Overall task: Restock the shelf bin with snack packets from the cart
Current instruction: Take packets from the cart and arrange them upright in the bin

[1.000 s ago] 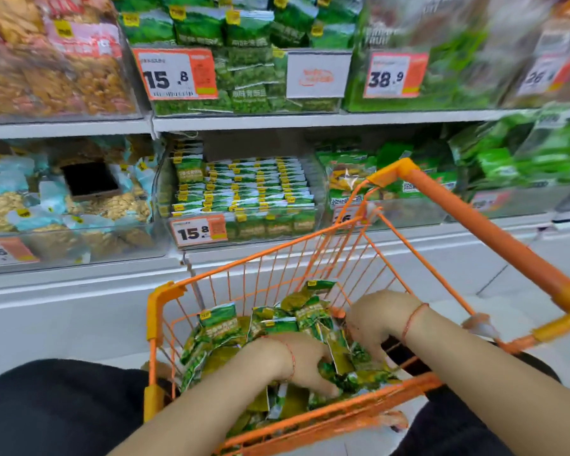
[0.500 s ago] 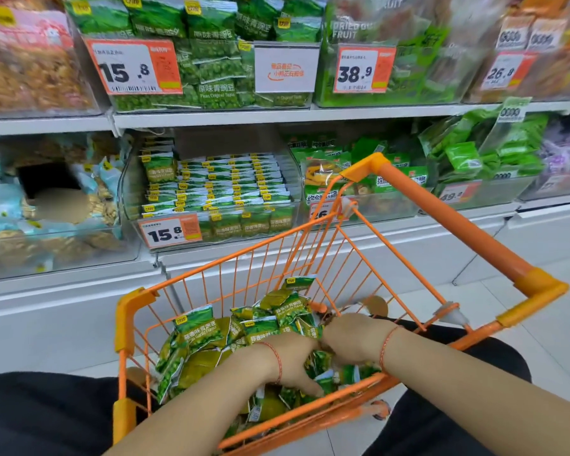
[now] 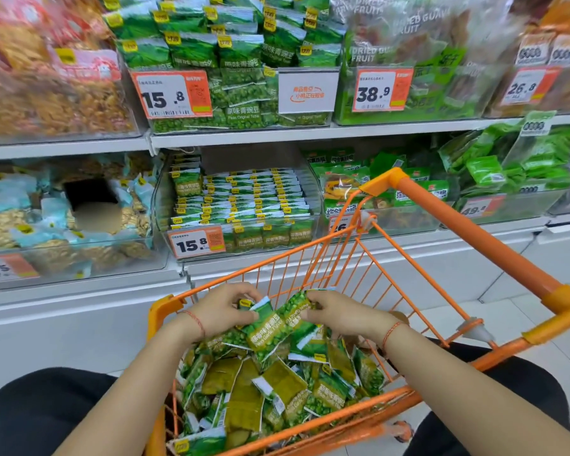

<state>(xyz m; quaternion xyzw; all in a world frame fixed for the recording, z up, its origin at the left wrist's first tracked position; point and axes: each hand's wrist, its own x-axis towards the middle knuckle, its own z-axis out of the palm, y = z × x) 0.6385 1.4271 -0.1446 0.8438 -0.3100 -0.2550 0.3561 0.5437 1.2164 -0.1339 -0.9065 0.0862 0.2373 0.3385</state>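
Observation:
An orange wire cart (image 3: 468,222) stands in front of me with several loose green snack packets (image 3: 277,386) piled in it. My left hand (image 3: 218,309) and my right hand (image 3: 339,312) are raised above the pile, each gripping a bunch of green packets (image 3: 273,327) by the upper ends; the packets hang between the two hands. Beyond the cart, on the lower shelf, a clear shelf bin (image 3: 165,205) holds tidy rows of the same green packets behind a 15.8 price tag (image 3: 196,243).
Another clear bin of green pea packets (image 3: 231,74) sits on the upper shelf. To the left is a bin of pale blue snack bags (image 3: 30,222); to the right, bins of dried fruit (image 3: 389,199). My dark-clad knees flank the cart on the white tiled floor.
Both hands have lifted out of the pile, each with packets in its grip, and now hold them above the cart. The view has shifted closer to the shelf.

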